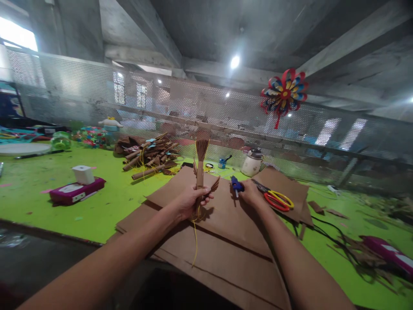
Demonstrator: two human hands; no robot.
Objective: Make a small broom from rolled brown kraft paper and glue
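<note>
Upright in my left hand [189, 202] is a rolled brown paper craft piece [200, 172]. My fingers are wrapped round its lower part. Pleated fans spread from its top and side, and a yellow thread [195, 243] hangs below it. To the right, my right hand [251, 193] is closed on a blue hot glue gun [237, 185], whose handle is mostly hidden by the fingers. Under both hands lie stacked brown paper sheets [226, 232]. Scissors with red and yellow handles [279, 200] rest just right of my right hand.
Several finished-looking paper rolls [151, 157] are piled at the back left of the green table [122, 202]. A purple box with a white block [77, 189] stands left. A white jar [252, 162] is behind the sheets. Black cables [335, 237] run right; a mesh partition [213, 112] borders the back.
</note>
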